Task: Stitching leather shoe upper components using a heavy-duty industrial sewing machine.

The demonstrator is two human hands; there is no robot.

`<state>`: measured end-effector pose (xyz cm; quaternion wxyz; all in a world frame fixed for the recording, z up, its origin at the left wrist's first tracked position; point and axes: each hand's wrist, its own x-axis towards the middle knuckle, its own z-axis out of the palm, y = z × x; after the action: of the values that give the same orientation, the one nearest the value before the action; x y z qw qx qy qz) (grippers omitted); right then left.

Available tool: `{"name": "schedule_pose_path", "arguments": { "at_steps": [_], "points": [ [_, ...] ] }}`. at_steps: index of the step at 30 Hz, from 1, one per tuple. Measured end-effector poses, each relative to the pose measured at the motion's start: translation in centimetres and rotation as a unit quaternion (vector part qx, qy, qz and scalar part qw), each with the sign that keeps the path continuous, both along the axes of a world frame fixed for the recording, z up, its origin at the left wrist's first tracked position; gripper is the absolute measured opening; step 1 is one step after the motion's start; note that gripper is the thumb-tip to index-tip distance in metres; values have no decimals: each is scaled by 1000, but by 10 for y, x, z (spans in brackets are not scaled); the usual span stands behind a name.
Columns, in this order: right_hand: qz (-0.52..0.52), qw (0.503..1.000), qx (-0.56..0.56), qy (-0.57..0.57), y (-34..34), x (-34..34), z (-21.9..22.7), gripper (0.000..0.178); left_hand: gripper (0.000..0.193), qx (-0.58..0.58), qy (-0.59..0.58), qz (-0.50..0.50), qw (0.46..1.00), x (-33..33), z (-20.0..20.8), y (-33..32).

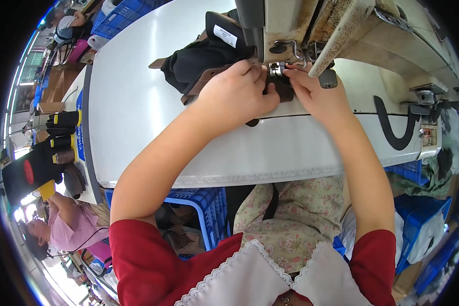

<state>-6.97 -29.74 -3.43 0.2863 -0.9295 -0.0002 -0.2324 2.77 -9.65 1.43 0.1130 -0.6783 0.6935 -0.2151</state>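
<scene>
A black fabric piece with brown edging and a white label lies bunched on the white sewing machine table, left of the needle. My left hand is closed on its brown edge, with the thumb pointing toward the presser foot. My right hand is at the other side of the foot, under the machine head. Its thumb and fingers come together close to the needle. What they pinch is too small to make out, and the machine partly covers these fingers.
The sewing machine rises over both hands. A black curved strip lies on the table's right side. Below the front edge stands a blue crate with brown pieces. Thread cones and a person in pink are at the left.
</scene>
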Motion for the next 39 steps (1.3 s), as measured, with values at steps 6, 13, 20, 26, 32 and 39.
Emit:
{"name": "schedule_pose_path", "arguments": {
  "at_steps": [6, 13, 20, 26, 32, 39],
  "points": [
    [57, 996, -44, -43, -5, -3, 1, 21, 27, -4, 10, -1, 1000, 2, -1, 1],
    [64, 993, -78, -65, -6, -3, -4, 20, 26, 4, 20, 8, 1000, 8, 1, -1],
    [44, 997, -57, -28, -2, -4, 5, 17, 37, -58, 35, 79, 995, -17, -13, 3],
    [48, 996, -64, -32, 3, -3, 9, 18, 43, -93, 52, 104, 989, -15, -19, 7],
    [37, 989, -132, -54, 0, -6, 1, 18, 42, -84, 43, 68, 993, -2, -19, 3],
    [15, 980, -196, -40, 4, -6, 0, 22, 40, -79, 64, 33, 994, 13, -14, 5]
  ]
}}
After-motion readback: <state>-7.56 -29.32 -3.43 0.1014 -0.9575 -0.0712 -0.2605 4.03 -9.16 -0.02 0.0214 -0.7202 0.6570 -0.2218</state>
